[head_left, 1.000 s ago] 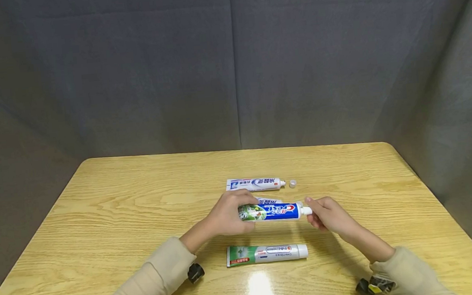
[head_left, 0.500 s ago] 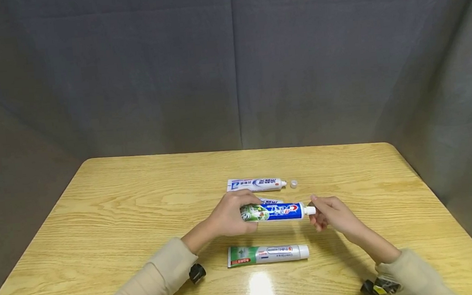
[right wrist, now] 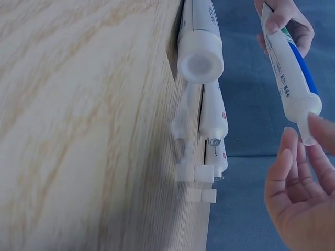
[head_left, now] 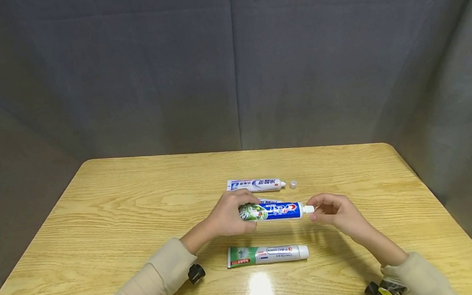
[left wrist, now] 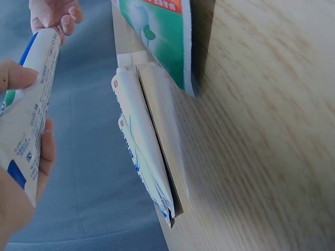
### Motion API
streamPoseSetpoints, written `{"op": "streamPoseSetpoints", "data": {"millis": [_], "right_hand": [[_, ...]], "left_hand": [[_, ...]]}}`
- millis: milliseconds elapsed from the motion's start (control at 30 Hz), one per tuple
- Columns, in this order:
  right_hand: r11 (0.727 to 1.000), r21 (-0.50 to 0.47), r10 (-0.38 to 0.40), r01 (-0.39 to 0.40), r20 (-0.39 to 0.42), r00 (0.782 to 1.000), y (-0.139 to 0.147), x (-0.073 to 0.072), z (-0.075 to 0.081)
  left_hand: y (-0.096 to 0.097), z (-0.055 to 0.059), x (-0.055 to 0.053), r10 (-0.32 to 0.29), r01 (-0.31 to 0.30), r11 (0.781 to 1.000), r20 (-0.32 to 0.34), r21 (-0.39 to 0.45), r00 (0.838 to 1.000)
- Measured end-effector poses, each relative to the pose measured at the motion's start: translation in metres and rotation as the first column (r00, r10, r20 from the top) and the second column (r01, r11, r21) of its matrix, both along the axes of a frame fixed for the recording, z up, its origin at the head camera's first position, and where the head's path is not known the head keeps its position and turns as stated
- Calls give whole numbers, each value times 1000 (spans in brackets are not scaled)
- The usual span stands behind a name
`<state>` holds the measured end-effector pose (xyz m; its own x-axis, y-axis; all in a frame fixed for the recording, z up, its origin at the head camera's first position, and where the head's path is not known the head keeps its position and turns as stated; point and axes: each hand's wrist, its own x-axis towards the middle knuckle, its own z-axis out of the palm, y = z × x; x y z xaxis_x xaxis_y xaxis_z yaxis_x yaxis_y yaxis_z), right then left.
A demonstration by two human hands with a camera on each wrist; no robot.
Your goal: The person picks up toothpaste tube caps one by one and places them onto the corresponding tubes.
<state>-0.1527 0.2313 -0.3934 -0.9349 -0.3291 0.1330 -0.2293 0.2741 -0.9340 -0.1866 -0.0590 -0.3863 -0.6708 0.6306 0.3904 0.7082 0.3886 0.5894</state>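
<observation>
My left hand [head_left: 234, 213] grips a blue, white and green toothpaste tube [head_left: 283, 210] around its flat end and holds it level above the table. The tube's white cap [head_left: 308, 209] points right. At that cap is my right hand [head_left: 338, 213], pinching its end between thumb and fingertips. In the right wrist view the thumb and fingers close around the narrow cap [right wrist: 304, 132]. Below the held tube lies a green and silver toothpaste tube [head_left: 267, 253] with its white cap on. Behind it, a white and blue toothpaste tube [head_left: 256, 184] lies uncapped.
A second white toothpaste tube [head_left: 266, 200] is mostly hidden behind the held one. Two loose white caps, a nearer one [right wrist: 204, 173] and a farther one [right wrist: 209, 196], stand by the uncapped tubes. Dark cloth [head_left: 233, 72] hangs behind the wooden table [head_left: 138, 189].
My right hand has rolled over at the cap: its thumb was on top, and now the fingers are on top with the thumb below. My left hand and the tube stay nearly still.
</observation>
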Motion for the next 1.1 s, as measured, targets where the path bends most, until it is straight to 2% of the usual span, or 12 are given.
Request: {"op": "streamPoseSetpoints", "data": {"millis": [233,500,767,1100], "right_hand": [[998,35,-46,46,-5,999,-3,1,3],[995,54,-89,89,-1,996,-4,3,5],[995,75,-67,70,-33,997,-4,2,4],[996,85,30,-23,-86,996,-4,-1,2]], "left_hand": [[0,2,1,6,-6,1000,13,-4,1000],[1,0,0,-2,2,1000,-3,-6,1000],[2,3,1,12,-12,1000,10,-11,1000],[1,4,1,0,1,1000,3,-4,1000]]}}
